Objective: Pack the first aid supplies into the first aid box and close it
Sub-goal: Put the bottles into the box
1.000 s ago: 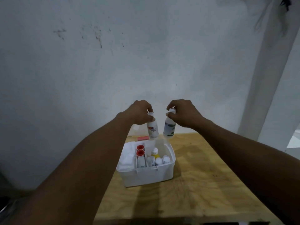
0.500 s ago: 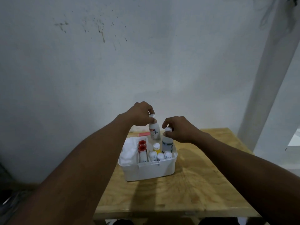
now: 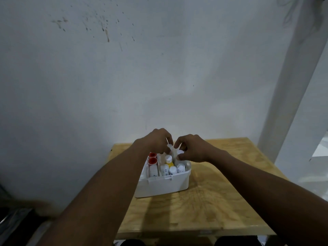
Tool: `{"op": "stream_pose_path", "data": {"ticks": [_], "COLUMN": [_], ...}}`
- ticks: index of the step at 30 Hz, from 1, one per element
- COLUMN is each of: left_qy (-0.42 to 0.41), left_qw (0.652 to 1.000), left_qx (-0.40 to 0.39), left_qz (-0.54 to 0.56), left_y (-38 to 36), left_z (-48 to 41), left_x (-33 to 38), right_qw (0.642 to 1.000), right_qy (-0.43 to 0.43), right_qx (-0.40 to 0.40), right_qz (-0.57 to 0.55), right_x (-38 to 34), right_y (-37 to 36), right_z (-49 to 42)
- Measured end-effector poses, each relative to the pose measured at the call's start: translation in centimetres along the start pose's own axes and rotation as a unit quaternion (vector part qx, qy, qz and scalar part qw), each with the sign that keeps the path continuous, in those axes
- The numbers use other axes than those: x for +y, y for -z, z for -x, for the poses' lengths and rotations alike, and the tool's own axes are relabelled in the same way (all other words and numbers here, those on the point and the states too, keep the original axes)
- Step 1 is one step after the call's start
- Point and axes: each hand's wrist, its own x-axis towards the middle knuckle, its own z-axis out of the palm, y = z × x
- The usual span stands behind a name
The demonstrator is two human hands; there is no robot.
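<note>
A white first aid box [image 3: 165,186] stands open on the wooden table [image 3: 213,201]. Inside are two red-capped tubes [image 3: 152,160], several small white-capped bottles [image 3: 173,170] and one with a yellow body [image 3: 169,163]. My left hand [image 3: 158,141] pinches the white cap of a bottle [image 3: 170,146] at the back of the box. My right hand [image 3: 193,148] grips the cap of a second white bottle [image 3: 180,152] beside it. Both bottles' bodies are sunk into the box and mostly hidden by my fingers.
The table stands against a stained white wall [image 3: 124,77]. A white post [image 3: 292,86] rises at the right. Bare wood lies in front and to the right of the box. My forearms cross the table's near edge.
Both hands have come down with their bottles from above the box into its back part. The camera view has tilted so the table sits lower.
</note>
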Motion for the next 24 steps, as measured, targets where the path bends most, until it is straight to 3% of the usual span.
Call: {"op": "stream_pose_path", "data": {"ticks": [7, 12, 15, 19, 24], "left_qy": [0.020, 0.073, 0.161, 0.308, 0.360], "left_qw": [0.999, 0.989, 0.978, 0.932, 0.881], "left_qx": [-0.025, 0.068, 0.113, 0.071, -0.023], "left_qz": [0.038, 0.111, 0.074, 0.177, 0.306], "left_y": [1.0, 3.0, 2.9, 1.5, -0.2], "left_z": [0.1, 0.3, 0.5, 1.7, 2.5], "left_x": [-0.3, -2.9, -6.5, -10.7, -13.2], "right_qw": [0.995, 0.982, 0.959, 0.919, 0.880], "right_qy": [-0.036, -0.102, -0.181, -0.276, -0.353], "right_qx": [0.057, 0.108, 0.085, 0.031, -0.028], "right_qz": [-0.079, -0.119, -0.200, -0.279, -0.316], "right_x": [0.5, 1.7, 2.3, 2.9, 3.0], "right_y": [1.0, 1.5, 1.0, -0.8, -3.0], "right_z": [-0.5, -2.1, -3.6, -5.8, -7.6]}}
